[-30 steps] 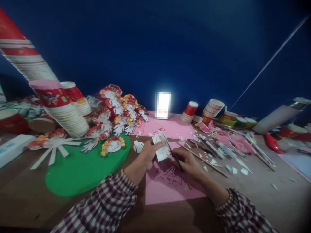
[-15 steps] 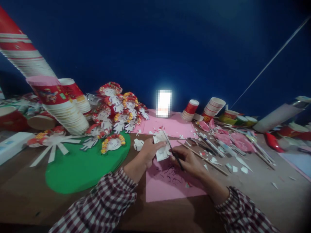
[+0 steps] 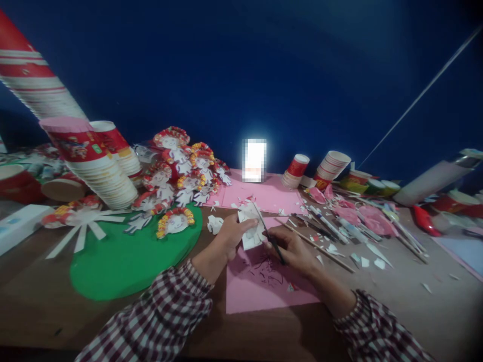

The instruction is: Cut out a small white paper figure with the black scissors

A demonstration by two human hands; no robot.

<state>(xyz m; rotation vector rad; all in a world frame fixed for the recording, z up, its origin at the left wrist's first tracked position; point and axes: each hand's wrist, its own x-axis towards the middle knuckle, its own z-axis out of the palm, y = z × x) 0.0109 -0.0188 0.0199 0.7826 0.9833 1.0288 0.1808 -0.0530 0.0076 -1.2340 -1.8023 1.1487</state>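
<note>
My left hand [image 3: 231,235] is closed on a small white piece of paper [image 3: 252,235] with a figure drawn in dark lines, thumb on top. In my right hand [image 3: 292,250] is a pair of dark-handled scissors [image 3: 274,242], its blades lying along the paper's right edge. Whether the blades are apart is too small to tell. Beneath both hands lies a pink sheet [image 3: 256,296] strewn with dark thin scraps. A crumpled bit of white paper [image 3: 215,224] rests just left of my left hand.
Paper-cut figures with red and yellow curled hair [image 3: 175,223] crowd a green sheet [image 3: 124,266] at left. Stacked paper cups [image 3: 101,171] lean behind them. Pens [image 3: 327,226], a wooden stick [image 3: 320,246] and white scraps [image 3: 379,263] lie at right. More cups [image 3: 332,168] stand behind.
</note>
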